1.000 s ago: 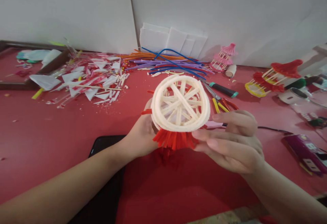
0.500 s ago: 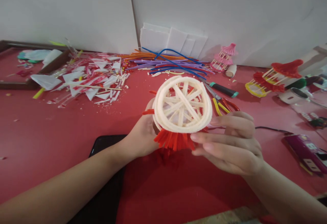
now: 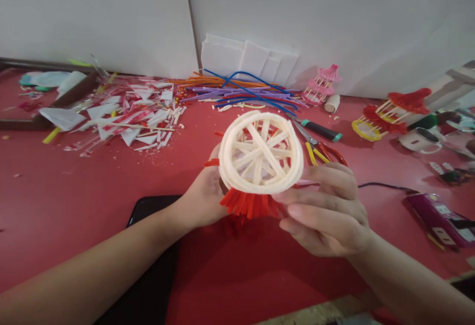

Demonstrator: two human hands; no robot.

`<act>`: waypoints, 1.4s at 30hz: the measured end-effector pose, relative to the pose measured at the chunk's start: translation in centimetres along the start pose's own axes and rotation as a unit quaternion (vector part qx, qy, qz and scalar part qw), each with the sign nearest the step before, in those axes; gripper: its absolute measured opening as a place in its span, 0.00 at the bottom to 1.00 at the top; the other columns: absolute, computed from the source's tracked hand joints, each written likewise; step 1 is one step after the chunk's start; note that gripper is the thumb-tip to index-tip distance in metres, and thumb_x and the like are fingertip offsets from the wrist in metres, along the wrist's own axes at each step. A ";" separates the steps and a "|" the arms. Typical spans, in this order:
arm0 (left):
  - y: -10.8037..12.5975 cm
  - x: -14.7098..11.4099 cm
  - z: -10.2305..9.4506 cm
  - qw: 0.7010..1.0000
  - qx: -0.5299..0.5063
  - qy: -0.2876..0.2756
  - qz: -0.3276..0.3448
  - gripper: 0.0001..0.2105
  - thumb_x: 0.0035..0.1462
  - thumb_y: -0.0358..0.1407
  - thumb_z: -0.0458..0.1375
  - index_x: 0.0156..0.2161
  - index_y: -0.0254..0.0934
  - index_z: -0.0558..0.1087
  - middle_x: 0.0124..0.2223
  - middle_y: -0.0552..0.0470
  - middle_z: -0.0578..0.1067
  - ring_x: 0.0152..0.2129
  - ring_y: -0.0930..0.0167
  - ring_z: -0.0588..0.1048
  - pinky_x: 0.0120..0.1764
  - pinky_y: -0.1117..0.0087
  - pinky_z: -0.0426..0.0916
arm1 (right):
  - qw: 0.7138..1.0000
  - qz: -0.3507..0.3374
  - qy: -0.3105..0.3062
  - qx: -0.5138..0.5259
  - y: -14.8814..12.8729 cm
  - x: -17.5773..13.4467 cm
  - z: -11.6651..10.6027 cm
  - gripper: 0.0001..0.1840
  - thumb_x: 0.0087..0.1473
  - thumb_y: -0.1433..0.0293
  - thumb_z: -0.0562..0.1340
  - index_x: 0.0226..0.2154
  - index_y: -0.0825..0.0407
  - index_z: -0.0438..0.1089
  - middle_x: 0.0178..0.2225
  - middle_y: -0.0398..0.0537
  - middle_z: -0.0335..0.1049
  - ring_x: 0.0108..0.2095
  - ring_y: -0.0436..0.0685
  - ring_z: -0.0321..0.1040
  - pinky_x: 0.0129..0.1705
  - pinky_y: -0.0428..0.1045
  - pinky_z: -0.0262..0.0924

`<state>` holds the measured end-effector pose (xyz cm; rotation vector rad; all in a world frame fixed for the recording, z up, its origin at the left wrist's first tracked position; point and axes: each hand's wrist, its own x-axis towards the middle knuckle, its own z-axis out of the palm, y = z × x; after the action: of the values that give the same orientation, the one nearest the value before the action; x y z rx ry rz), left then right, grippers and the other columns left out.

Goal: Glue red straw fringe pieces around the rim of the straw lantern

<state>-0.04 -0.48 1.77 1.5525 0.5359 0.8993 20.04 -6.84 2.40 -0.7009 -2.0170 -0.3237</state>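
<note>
A round pipe-cleaner model (image 3: 261,152) hangs over the table, its cream ring and crossing spokes facing me. Beneath the ring spreads a red pipe-cleaner fringe (image 3: 250,205). My left hand (image 3: 203,197) is closed around the model's left side, with most of its fingers hidden behind it. On the right, my right hand (image 3: 330,211) has curled fingers gripping the lower right rim beside the fringe. A few red ends stick out at the left of the ring.
A black phone-like slab (image 3: 148,255) lies under my left forearm. Behind are paper scraps (image 3: 126,112), coloured pipe cleaners (image 3: 245,90), yellow-and-red pliers (image 3: 315,153), and a craft knife (image 3: 321,130). To the right stand a red tiered model (image 3: 393,112) and a purple power strip (image 3: 440,218).
The whole view has shifted slightly, so the table things sit a little further left. Both hands keep the model in nearly the same position, and the right-hand fingers have moved slightly.
</note>
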 end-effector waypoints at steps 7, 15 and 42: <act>-0.3 0.1 0.1 0.999 -0.045 0.025 -0.002 0.28 0.41 0.35 0.71 0.51 0.39 0.74 0.53 0.42 0.77 0.52 0.54 0.74 0.57 0.52 0.66 | 0.994 -0.009 0.035 -0.099 0.5 -0.2 0.1 0.14 0.46 0.71 0.71 0.37 0.44 0.73 0.39 0.40 0.74 0.40 0.54 0.65 0.41 0.53 0.66; 0.1 0.3 0.3 0.999 -0.034 0.012 -0.005 0.29 0.41 0.34 0.70 0.53 0.39 0.73 0.50 0.43 0.79 0.55 0.52 0.70 0.57 0.52 0.66 | 0.990 -0.022 0.048 -0.131 0.5 -0.2 0.1 0.13 0.45 0.76 0.69 0.33 0.41 0.76 0.35 0.39 0.72 0.39 0.54 0.63 0.37 0.51 0.65; 0.9 -0.4 1.1 0.989 -0.049 0.137 -0.018 0.42 0.37 0.33 0.73 0.58 0.45 0.62 0.58 0.42 0.72 0.54 0.48 0.71 0.49 0.49 0.73 | 0.989 0.116 0.012 -0.091 -0.8 0.4 0.7 0.10 0.47 0.73 0.68 0.35 0.51 0.73 0.37 0.48 0.69 0.41 0.59 0.64 0.44 0.58 0.63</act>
<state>0.42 -1.60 2.53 1.3330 0.7028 1.1036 18.89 -7.01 2.46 -1.0312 -1.8742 -0.3779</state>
